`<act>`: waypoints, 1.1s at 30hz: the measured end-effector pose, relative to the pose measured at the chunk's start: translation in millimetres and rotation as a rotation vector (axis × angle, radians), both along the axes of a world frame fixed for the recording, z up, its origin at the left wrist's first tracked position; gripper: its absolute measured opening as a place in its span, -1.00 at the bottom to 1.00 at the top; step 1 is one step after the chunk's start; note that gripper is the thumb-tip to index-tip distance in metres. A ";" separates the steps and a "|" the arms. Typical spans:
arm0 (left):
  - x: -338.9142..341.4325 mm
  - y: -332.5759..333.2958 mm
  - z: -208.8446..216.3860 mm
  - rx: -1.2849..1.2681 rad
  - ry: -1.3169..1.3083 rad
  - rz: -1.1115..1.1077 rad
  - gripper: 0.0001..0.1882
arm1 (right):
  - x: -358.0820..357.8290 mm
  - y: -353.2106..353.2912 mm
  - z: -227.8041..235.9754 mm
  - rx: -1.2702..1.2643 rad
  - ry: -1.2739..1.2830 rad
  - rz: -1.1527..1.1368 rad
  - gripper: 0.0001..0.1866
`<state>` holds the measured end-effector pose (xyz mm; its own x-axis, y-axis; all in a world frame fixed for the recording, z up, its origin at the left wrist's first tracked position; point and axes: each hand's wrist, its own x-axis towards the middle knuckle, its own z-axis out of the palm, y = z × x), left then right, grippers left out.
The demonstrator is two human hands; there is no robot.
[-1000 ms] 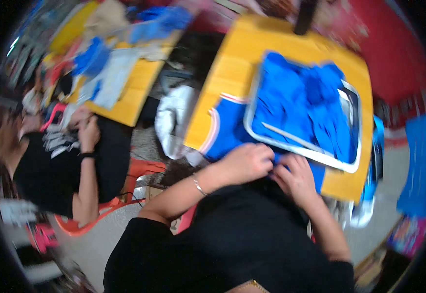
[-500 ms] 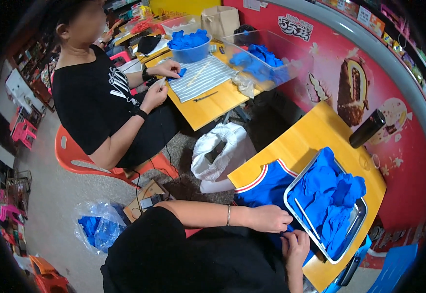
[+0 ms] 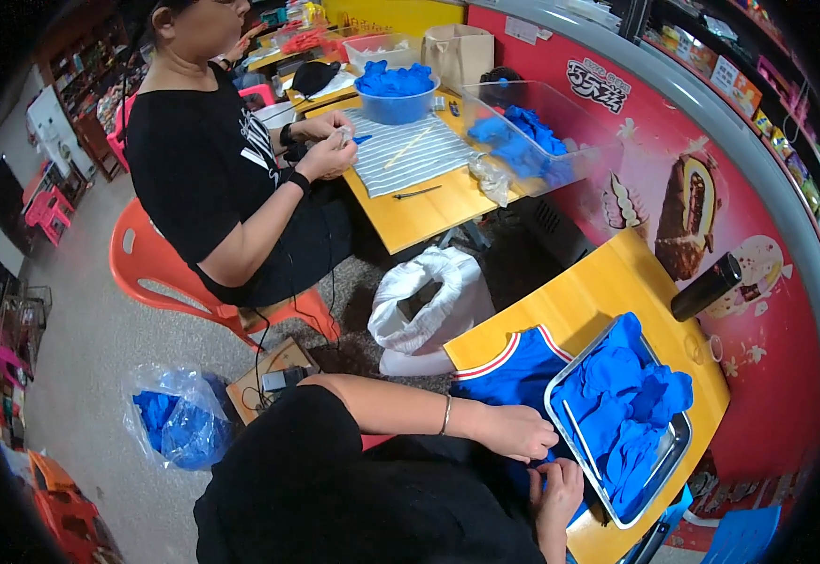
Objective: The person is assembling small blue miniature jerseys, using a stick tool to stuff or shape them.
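Note:
My left hand (image 3: 518, 432), with a thin bracelet at the wrist, is closed with its fingertips pinched together. Just below it, my right hand (image 3: 558, 491) has thumb and fingers curled in a pinch. Blue fabric shows between and under the fingertips, but whatever they grip is too small to make out. A blue garment (image 3: 508, 369) with red and white trim lies over the table's near edge, under my left forearm. Right beside my hands stands a metal tray (image 3: 554, 415) heaped with blue fabric pieces (image 3: 621, 399); a thin white stick (image 3: 581, 442) rests in it.
A black bottle (image 3: 707, 287) stands at the back of the yellow table (image 3: 607, 273). Beyond a white sack (image 3: 429, 301), a co-worker (image 3: 231, 179) sits at another table with blue pieces in a bowl (image 3: 397, 101) and a clear bin (image 3: 532, 132). A plastic bag (image 3: 179, 423) lies on the floor.
The view has shifted slightly. My hands stay close together beside the tray, still pinching. The co-worker's hands have drawn closer together.

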<state>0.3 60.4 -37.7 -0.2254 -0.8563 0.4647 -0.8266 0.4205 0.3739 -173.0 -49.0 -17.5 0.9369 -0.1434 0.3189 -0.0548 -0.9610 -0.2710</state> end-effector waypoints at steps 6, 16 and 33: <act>-8.8 3.7 -4.9 -0.049 0.031 0.074 -0.85 | 1.1 1.2 5.6 0.029 0.022 0.005 -0.80; -15.6 0.5 -20.7 -0.114 0.093 -0.007 -0.83 | -6.8 8.4 9.5 0.151 0.074 -0.079 -0.77; -41.5 -5.3 7.8 -0.026 0.185 -0.094 -0.88 | -36.1 -3.1 14.4 0.176 0.084 -0.079 -0.83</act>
